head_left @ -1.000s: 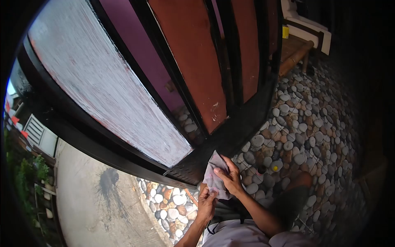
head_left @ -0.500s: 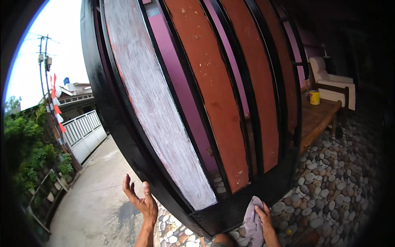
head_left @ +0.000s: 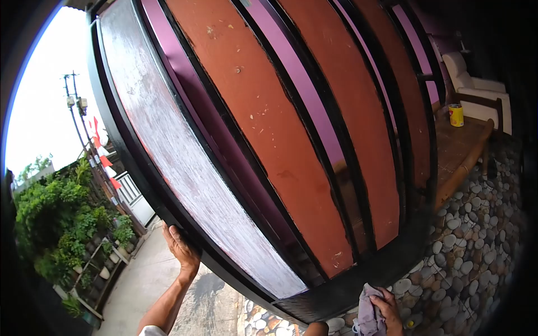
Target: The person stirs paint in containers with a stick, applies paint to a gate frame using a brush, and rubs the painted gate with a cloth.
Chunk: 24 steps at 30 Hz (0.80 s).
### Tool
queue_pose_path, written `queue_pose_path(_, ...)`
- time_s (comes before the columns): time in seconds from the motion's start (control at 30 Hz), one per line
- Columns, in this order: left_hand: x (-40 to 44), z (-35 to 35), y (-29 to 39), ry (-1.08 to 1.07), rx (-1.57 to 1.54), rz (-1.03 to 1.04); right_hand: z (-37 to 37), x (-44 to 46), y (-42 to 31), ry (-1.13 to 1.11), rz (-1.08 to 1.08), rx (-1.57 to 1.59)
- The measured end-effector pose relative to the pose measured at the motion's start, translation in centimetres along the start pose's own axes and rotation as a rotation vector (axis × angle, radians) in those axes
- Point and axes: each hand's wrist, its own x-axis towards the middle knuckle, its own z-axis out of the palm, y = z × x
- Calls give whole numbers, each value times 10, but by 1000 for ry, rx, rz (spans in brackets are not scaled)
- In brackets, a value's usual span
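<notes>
My left hand (head_left: 184, 255) is at the outer edge of a black metal gate frame (head_left: 216, 263), its fingers closed round that edge. Low at the bottom right, my right hand (head_left: 388, 312) grips a crumpled greyish-purple cloth rag (head_left: 369, 313). Tall slats fill the gate: the nearest slat (head_left: 185, 157) wears a streaky whitish coat, with reddish traces along one side. Beside it stand reddish-brown slats (head_left: 263, 129) with pale chips and marks. The rag is below the gate's bottom rail and apart from the slats.
Pebbled ground (head_left: 465, 257) spreads on the right, and a concrete path (head_left: 129, 291) runs on the left past potted plants (head_left: 103, 273). Behind the gate, a yellow can (head_left: 456, 115) stands on a wooden bench (head_left: 457, 157) near a cream armchair (head_left: 482, 89).
My left hand has gone from raised with fingers spread to holding the gate's edge. The gate appears tilted further in view. My right hand still holds the rag.
</notes>
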Motion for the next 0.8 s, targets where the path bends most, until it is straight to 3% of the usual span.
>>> queue_pose_path(0.3, -7, 0, -9, -75, -282, -195, 130, 32, -98, -217, -227, -168)
queue_pose_path(0.43, 3, -6, 21, -140, -152, -159, 196, 27, -156, -251, -341, -152)
queue_pose_path(0.57, 7, -13, 28, -159, -25, -178, 246, 16, -240, -146, -515, -392)
queue_pose_path(0.73, 16, -40, 45, -302, -141, -343, 293, -5, -316, -99, -383, -260)
queue_pose_path(0.8, 23, -60, 66, -442, 15, -627, 312, -11, -342, -18, -404, -267)
